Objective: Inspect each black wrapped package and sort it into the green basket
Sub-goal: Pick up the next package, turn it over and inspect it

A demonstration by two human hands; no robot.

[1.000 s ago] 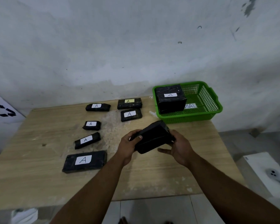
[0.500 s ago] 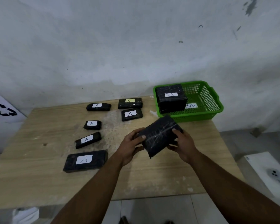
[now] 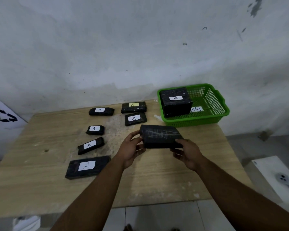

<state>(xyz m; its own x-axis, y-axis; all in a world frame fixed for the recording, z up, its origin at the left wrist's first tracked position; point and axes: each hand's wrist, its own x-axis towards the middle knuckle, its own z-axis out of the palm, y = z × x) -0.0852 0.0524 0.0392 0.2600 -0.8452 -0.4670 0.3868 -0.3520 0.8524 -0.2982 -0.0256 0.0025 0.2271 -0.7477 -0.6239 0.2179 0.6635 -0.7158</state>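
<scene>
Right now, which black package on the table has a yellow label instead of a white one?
The far package beside the green basket; its label is yellow, the other table packages' labels white.

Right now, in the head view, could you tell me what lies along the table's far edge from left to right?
Rounded black package → yellow-labelled package → boxy package inside the green basket.

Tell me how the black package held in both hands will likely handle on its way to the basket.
The held package probably stays stiff: it spans between the left hand and right hand without sagging. Its glossy, scuffed wrap may be somewhat slippery. Flat-sided and blocky, it should not roll once set in the green basket.
</scene>
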